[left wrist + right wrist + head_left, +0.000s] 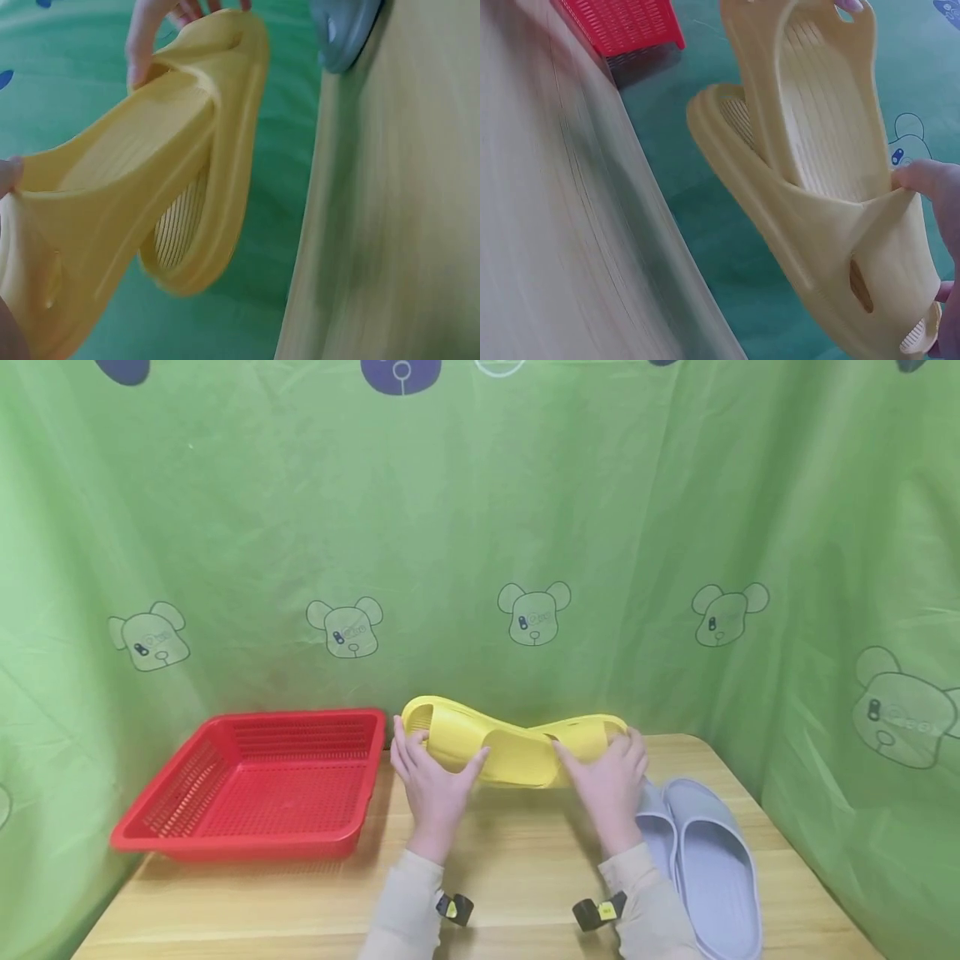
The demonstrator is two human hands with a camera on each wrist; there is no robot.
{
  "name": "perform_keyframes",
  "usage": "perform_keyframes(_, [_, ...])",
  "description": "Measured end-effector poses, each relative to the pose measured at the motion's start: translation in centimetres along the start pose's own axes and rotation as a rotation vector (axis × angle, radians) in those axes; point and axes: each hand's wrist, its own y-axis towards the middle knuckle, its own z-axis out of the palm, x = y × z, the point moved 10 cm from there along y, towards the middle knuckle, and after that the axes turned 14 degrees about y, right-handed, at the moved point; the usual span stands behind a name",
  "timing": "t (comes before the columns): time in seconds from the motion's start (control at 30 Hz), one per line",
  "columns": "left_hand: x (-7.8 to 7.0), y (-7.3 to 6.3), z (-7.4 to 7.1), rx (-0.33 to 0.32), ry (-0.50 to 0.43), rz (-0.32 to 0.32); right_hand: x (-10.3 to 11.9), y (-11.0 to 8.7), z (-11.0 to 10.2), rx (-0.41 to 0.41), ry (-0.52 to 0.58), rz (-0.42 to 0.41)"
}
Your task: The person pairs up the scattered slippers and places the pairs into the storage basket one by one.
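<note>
Two yellow slippers, both off the table, overlap with their toes pointing opposite ways. My left hand (435, 785) grips the left slipper (459, 735) around its strap and toe end, thumb at the strap's edge. My right hand (611, 785) holds the right slipper (588, 739) in the same manner. In the right wrist view, the left slipper's heel end (832, 142) lies over the other sole and meets the right slipper's strap (892, 247). How far it goes under that strap is hidden. The left wrist view shows the right slipper's ribbed sole (180, 225) below the overlap.
A red perforated plastic basket (360, 843) stands on the left of the wooden table (517, 860). A pair of grey-blue slippers (720, 877) lies at the right, partly behind my right forearm. A green curtain (450, 527) with bear-head prints hangs behind the table and along both sides.
</note>
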Motion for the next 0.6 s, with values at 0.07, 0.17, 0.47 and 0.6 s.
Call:
perform_keyframes(0.07, [-0.2, -0.3, 0.3, 0.014, 0.006, -0.003, 0.0, 0.0, 0.0, 0.006, 0.008, 0.006])
perform_keyframes(0.17, [-0.1, -0.6, 0.8, 0.053, 0.017, -0.037, -0.1, 0.0, 0.1, 0.011, 0.004, 0.012])
perform_keyframes(0.47, [0.8, -0.5, 1.4, 0.123, 0.104, -0.112, -0.4, -0.1, 0.3, 0.018, -0.024, 0.016])
perform_keyframes(0.6, [1.1, -0.4, 1.8, 0.155, 0.098, -0.125, -0.5, 0.0, 0.2, 0.011, -0.035, 0.025])
